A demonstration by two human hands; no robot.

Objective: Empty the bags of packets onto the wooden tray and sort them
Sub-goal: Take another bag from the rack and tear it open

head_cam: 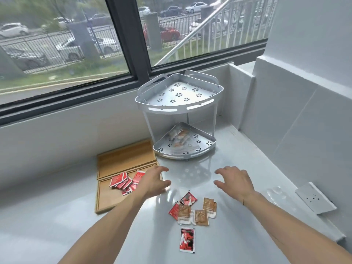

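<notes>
Nearest the camera lies a single red packet (187, 239) on the pale tabletop (238, 164), its long axis running away from the viewer. Just beyond it sits a loose cluster of brown packets (198, 212) mixed with two more red ones, some overlapping. Both hands hover past that cluster, empty: the left hand (155, 181) and the right hand (235, 181) each have their fingers spread and curled, gripping nothing. The wooden tray (125, 161) lies to the left, its near compartment holding a pile of red packets (124, 182); the far compartment looks bare. The left hand's wrist overlaps the tray's right edge, so it is the nearer one to the tray.

The likely next target is the bag of packets (178, 139) on the lower shelf of the metal corner rack (179, 100), straight ahead of both hands. Reaching it means going in under the upper shelf, between the uprights. A wall socket plate (315, 198) lies off to the right.
</notes>
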